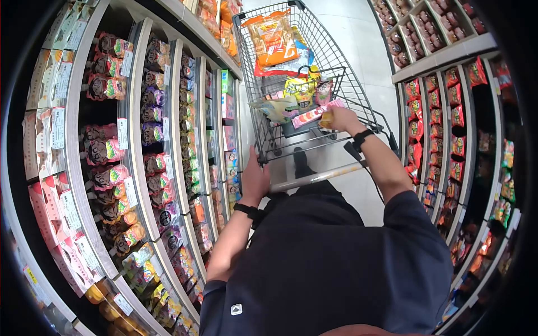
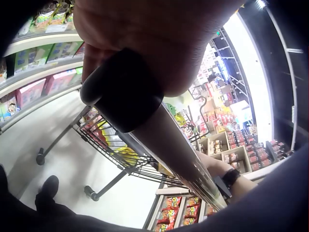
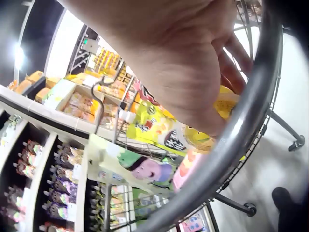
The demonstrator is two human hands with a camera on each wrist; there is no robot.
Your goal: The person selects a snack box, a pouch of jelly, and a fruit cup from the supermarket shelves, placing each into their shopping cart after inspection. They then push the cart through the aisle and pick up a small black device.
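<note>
The right hand (image 1: 343,121) grips a yellow, rounded container (image 3: 225,102) over the black wire cart (image 3: 241,128); the left hand (image 1: 255,180), grip indeterminate, likely steadies its grey tubular handle (image 2: 178,151).

Shop: cart (image 1: 314,177), seemingly snack shelves (image 1: 75,123).

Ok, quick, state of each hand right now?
Left hand: against the end of the cart handle; can't tell if its grip is closed.
Right hand: closed, holding a yellow package.

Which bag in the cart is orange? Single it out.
The large orange bag at the far end of the cart; the yellow bag and pale green bag lie nearer the right hand.
</note>
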